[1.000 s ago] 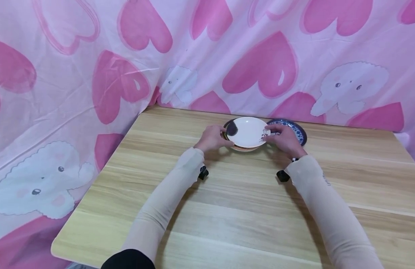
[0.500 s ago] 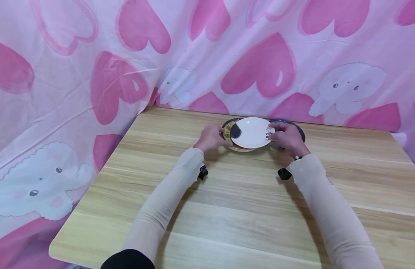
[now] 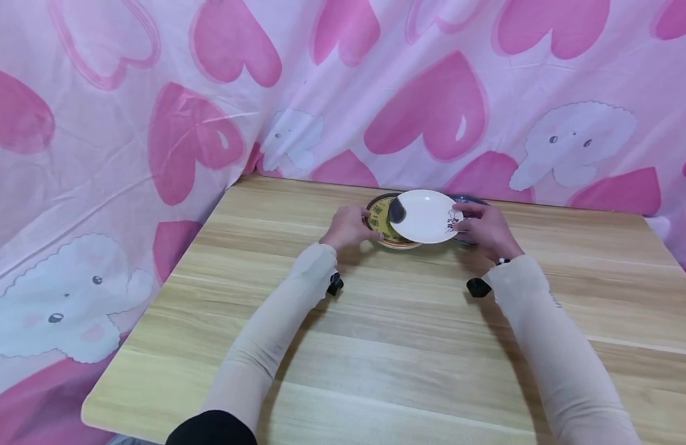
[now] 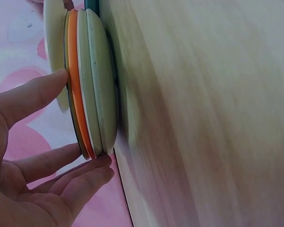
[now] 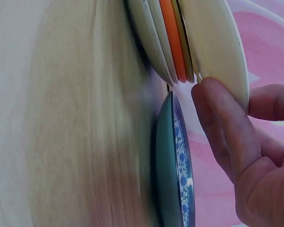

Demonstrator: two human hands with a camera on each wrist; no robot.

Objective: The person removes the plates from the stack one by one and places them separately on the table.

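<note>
My right hand [image 3: 487, 230] pinches the right rim of a white plate [image 3: 426, 216] that bears a dark patch and a small flower print. In the right wrist view, thumb and fingers clasp the edge of this tilted plate [image 5: 220, 42], raised above the stack. My left hand [image 3: 348, 227] holds the left rim of a stack of plates [image 4: 87, 90], thumb and fingers spread along its edge. On top of that stack lies a yellow patterned plate [image 3: 381, 217], partly covered by the white one; an orange rim shows beneath it.
A blue floral plate [image 5: 168, 156] rests on the wooden table [image 3: 343, 346] right of the stack, mostly hidden in the head view. A pink heart-patterned cloth [image 3: 426, 105] hangs behind the table and along its left side.
My right hand has shifted the white plate to the right and slightly up, baring more of the yellow plate and covering the blue one. My left hand has hardly moved.
</note>
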